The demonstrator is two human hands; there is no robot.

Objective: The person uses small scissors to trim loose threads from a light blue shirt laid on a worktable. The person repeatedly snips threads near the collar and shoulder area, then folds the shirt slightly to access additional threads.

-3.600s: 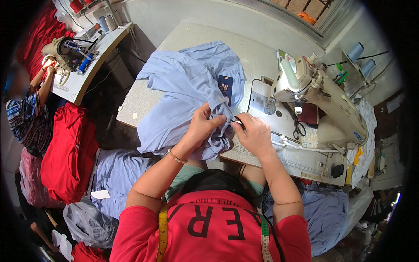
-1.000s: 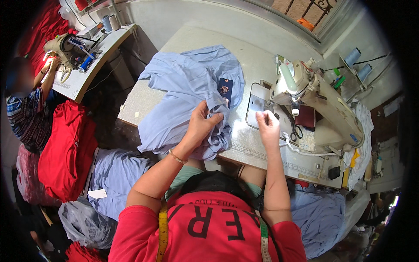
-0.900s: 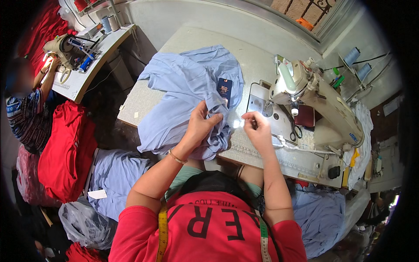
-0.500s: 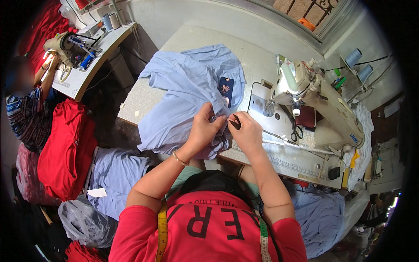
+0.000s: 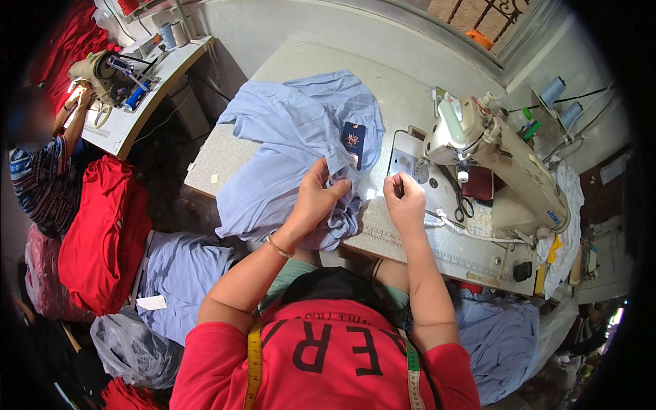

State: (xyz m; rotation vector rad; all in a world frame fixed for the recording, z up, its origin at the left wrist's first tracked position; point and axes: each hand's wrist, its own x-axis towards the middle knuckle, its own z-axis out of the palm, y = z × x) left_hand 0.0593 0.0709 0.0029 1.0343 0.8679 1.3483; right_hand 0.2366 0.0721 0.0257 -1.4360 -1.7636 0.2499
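- Garment (image 5: 273,137): light blue, heaped loosely on the table (image 5: 294,61), left of the machine (image 5: 529,181); its near edge droops toward the lap.
- Left hand (image 5: 321,191): on the near right part of the heap, thumb and forefinger spread with fabric between. Other fingers hidden; whether they pinch a fold, I can't make out.
- Right hand (image 5: 404,198): just off the garment, over the table, fingers drawn together around a small dark tool (image 5: 398,192) (mostly hidden, kind unclear).
- Handling, my guess: light, soft, limp. Many fine creases, so probably thin. It should bend anywhere and hold no shape; a pull at one spot would likely drag the neighbouring folds along.
- Slip: looks matt, so fair grip between bare fingers; little risk of breakage, though a sharp point might snag it.
- Best hold: a gathered fold beside the left thumb, pinched flat, the rest left lying for support.
- Poor hold: the dark tag (image 5: 353,140), stiffer by its look and probably only lightly attached.
- Scissors (image 5: 456,188) lie by the machine, apart from both hands.
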